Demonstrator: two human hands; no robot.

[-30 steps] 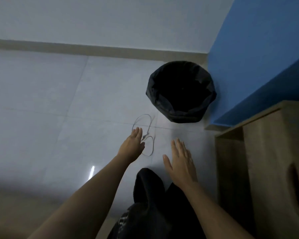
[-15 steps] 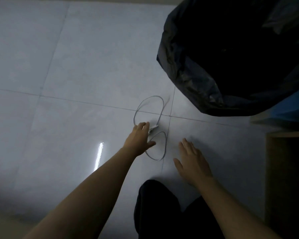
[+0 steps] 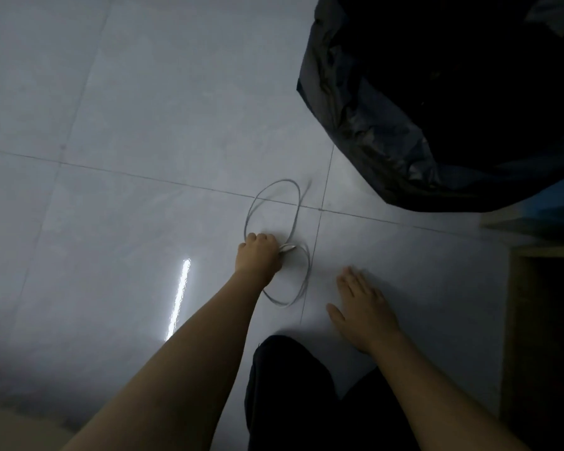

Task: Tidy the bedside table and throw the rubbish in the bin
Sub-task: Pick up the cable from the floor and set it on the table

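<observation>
- A thin white cable lies on the tiled floor in two loose loops, one above the other, crossing where a small plug end sits.
- The left hand rests right on that crossing, its fingers curled down over the cable; they look closed on it, though the cable is not off the floor.
- The right hand is open, fingers spread, flat on or just above the floor just beside the lower loop; it holds nothing.
- The two hands are apart, with the lower loop between them.
- The bin, lined with a black bag, stands open near the cable, up and to the right; its inside is too dark to show any contents.
- A wooden piece of furniture shows at the right edge, probably the bedside table; its top is out of view, so I cannot tell how tidy it is.
- Dark trousers fill the bottom centre between the forearms.
- My reading: the cable pickup is just beginning. Lifting it, gathering the loops and putting it where it belongs is still to do, and nothing here shows how much rubbish is left.
</observation>
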